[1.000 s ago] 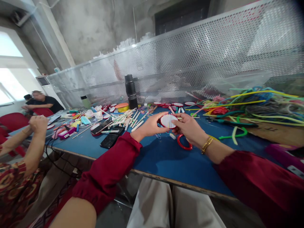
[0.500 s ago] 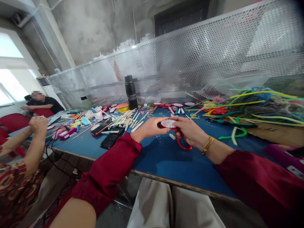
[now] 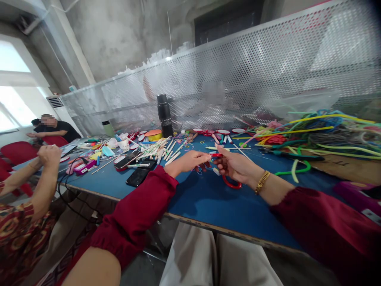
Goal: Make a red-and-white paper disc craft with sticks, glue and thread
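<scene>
A small round disc with a red rim [image 3: 216, 155] is held above the table, seen nearly edge-on. My left hand [image 3: 192, 162] pinches its left side between thumb and fingers. On the opposite side my right hand [image 3: 235, 163], with a gold band at the wrist, grips it with the thumb raised and the fingers curled beneath. Just below the right fingers a red ring [image 3: 233, 185] rests on the blue table [image 3: 202, 206]. A small white piece [image 3: 216, 171] lies beside that ring, and tiny coloured loops are partly hidden behind my hands.
Paper-wrapped sticks [image 3: 151, 150], a dark phone [image 3: 138, 177] and a black bottle [image 3: 164, 115] stand or lie to the left. Coloured pipe cleaners [image 3: 327, 131] pile up at right, near pliers [image 3: 293, 154]. A co-worker's hands [image 3: 47, 155] are at far left.
The disc has tilted from showing its pale, shiny face to nearly edge-on. My left fingers have shifted downward around it, and my right thumb now points up.
</scene>
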A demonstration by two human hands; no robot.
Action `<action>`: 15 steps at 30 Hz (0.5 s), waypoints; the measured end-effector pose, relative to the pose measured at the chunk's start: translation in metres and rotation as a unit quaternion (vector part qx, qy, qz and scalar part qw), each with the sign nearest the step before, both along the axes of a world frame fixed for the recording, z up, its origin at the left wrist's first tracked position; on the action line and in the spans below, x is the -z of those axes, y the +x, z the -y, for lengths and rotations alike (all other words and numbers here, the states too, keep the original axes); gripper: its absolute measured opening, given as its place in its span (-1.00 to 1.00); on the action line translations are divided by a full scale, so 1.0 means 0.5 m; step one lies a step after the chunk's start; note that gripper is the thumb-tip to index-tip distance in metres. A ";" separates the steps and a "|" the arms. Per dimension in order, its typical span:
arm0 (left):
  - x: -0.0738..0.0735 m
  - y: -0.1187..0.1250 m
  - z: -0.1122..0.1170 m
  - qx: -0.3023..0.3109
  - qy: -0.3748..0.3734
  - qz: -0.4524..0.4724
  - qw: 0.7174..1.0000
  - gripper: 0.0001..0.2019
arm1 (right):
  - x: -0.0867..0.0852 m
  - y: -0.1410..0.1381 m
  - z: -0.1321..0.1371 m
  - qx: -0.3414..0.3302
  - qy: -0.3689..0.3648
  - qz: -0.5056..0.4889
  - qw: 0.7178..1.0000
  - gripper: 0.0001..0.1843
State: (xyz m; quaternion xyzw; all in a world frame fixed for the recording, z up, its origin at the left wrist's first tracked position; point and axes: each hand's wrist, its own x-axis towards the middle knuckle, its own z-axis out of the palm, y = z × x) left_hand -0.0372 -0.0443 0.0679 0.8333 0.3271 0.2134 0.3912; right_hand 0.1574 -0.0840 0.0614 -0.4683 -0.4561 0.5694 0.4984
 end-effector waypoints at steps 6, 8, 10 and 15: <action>0.008 0.002 -0.008 -0.005 -0.031 -0.006 0.999 -0.43 | -0.013 -0.010 0.017 0.004 -0.067 0.002 0.998 -0.50; 0.009 0.002 -0.007 -0.005 -0.025 -0.009 1.000 -0.43 | -0.015 -0.011 0.020 0.003 -0.067 0.005 0.998 -0.49; 0.009 0.002 -0.005 -0.005 -0.014 -0.012 1.000 -0.42 | -0.015 -0.011 0.021 0.003 -0.066 0.002 0.998 -0.49; 0.009 0.001 0.000 -0.007 0.025 -0.011 1.000 -0.40 | -0.014 -0.011 0.020 0.004 -0.059 -0.023 0.998 -0.54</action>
